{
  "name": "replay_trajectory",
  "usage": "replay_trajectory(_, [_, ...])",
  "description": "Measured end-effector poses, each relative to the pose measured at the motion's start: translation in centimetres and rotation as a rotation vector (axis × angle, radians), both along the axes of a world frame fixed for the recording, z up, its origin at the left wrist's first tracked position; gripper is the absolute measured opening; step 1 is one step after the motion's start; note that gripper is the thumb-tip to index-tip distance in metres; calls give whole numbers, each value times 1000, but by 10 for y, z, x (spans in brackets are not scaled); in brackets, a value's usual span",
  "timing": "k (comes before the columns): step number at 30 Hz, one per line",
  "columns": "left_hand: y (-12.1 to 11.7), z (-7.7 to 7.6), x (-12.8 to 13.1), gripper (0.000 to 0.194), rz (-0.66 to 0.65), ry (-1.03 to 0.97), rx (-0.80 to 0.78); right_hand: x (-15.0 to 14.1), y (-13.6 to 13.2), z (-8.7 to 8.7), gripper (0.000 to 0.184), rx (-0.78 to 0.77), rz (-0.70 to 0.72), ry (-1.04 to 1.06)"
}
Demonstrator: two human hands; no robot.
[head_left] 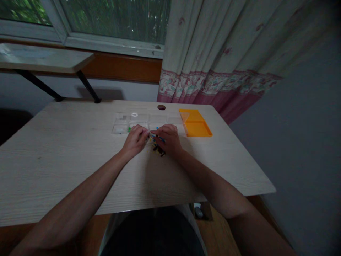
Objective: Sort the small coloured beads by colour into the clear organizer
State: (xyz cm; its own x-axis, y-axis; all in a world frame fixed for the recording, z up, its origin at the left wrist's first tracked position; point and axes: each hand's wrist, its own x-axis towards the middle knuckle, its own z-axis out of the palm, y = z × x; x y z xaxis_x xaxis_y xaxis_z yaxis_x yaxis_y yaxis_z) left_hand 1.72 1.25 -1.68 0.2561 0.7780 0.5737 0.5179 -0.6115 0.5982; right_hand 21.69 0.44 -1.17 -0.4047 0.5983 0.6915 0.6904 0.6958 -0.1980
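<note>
My left hand (135,140) is closed in a pinch, with a tiny pale glint at its fingertips. Facing it, my right hand (169,139) is also closed, its fingertips almost meeting the left ones. A thin bluish piece (161,138) shows at the right fingers, too small to name. Under and between the hands lies a loose pile of small dark and yellow pieces (159,150) on the table. Just behind them stands a clear plastic compartment box (117,124), with a green piece (129,129) and a blue piece (157,127) in it.
An orange plastic tray (197,129) lies right of the clear box on the pale wooden table (80,153). A cable hole (161,107) is near the table's back edge. A raised shelf (48,58) stands back left; a curtain (202,49) hangs behind.
</note>
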Motion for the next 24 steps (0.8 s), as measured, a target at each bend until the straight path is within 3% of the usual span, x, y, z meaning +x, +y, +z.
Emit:
replay_trajectory(7, [0, -1, 4, 25, -13, -20, -60, -6, -2, -1, 19, 25, 0, 46])
replay_trajectory(14, [-4, 3, 4, 28, 41, 83, 36, -4, -3, 3, 20, 2, -19, 19])
replay_trajectory(24, [-4, 0, -1, 24, 36, 345, 118, 15, 23, -8, 22, -140, -357, 145])
